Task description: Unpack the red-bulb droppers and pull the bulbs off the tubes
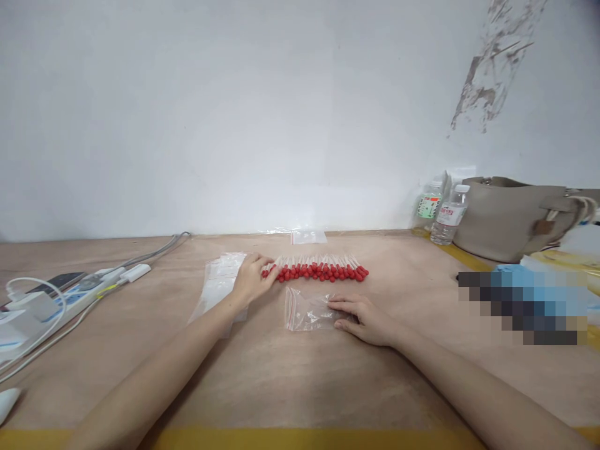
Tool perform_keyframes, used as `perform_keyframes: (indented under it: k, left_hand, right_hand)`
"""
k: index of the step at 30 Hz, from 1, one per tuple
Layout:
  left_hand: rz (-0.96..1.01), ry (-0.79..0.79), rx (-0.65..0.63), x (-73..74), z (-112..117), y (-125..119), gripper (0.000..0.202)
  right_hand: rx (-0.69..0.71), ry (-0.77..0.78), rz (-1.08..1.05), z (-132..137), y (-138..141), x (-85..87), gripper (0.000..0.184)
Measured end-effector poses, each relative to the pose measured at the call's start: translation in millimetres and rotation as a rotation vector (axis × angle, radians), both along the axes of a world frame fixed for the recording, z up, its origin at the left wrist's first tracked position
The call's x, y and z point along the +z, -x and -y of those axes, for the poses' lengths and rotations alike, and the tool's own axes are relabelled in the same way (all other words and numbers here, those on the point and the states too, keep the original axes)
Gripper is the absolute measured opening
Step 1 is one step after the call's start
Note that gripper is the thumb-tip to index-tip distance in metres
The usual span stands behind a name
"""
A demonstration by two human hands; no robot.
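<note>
A dense row of thin pale sticks with red tips, like large matches, lies side by side on the table. My left hand is at the row's left end, its thumb and fingers apart around the end sticks, with a few red tips showing between them. In front of the row lies a clear zip bag with a red line along its left edge. Across the bag's right side rests my right hand, fingers stretched out flat. Several more clear zip bags are piled left of the row, partly under my left wrist.
Against the wall lies another clear bag. On the left are a power strip with cables, a white charger and a dark phone. Two plastic bottles and a beige handbag stand at the back right, near a blurred blue item.
</note>
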State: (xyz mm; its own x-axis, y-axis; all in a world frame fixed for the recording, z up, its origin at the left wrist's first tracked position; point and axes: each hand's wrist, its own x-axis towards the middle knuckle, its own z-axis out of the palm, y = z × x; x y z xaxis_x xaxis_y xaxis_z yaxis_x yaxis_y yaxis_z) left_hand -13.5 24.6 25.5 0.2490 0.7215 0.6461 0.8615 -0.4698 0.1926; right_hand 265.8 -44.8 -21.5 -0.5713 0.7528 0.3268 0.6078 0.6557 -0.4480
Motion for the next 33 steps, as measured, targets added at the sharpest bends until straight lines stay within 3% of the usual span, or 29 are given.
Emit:
perform_keyframes:
  k: [4,7,12,15,18,21,25,28,31,33]
  left_hand:
    - [-0.132,0.117,-0.459,-5.4,44.7,-11.2,0.032]
    - [-0.284,0.260,-0.579,-11.3,62.8,-14.2,0.040]
    - [-0.357,0.523,-0.613,-18.8,64.1,-2.3,0.046]
    - [-0.297,0.589,-0.605,-20.0,65.1,2.8,0.044]
    - [-0.048,0.568,-0.455,-23.8,67.4,-0.7,0.044]
    - [0.297,0.610,-0.305,-33.3,66.5,-9.9,0.058]
    - [0.571,0.707,-0.260,-43.8,64.2,-19.6,0.075]
    - [0.528,0.692,-0.291,-33.8,63.0,-16.1,0.062]
    - [0.326,0.662,-0.330,-3.1,54.2,7.2,0.030]
    - [0.141,0.602,-0.296,21.1,41.1,35.1,0.022]
  right_hand:
    - [0.013,-0.038,0.027,0.3,0.3,-0.3,0.045]
    - [0.062,-0.054,0.080,1.2,1.0,0.8,0.047]
    - [0.140,0.029,0.216,3.4,0.1,8.2,0.046]
    - [0.148,0.054,0.261,4.0,-0.8,12.1,0.048]
    - [0.119,0.041,0.263,6.9,2.2,11.5,0.049]
    - [0.038,-0.002,0.214,13.3,10.8,8.3,0.049]
    - [-0.043,-0.059,0.138,21.7,22.1,6.0,0.054]
    - [-0.072,-0.052,0.125,23.4,23.2,5.4,0.058]
    - [-0.076,-0.048,0.122,21.8,20.6,3.8,0.057]
    - [-0.079,-0.058,0.121,20.5,19.7,2.4,0.055]
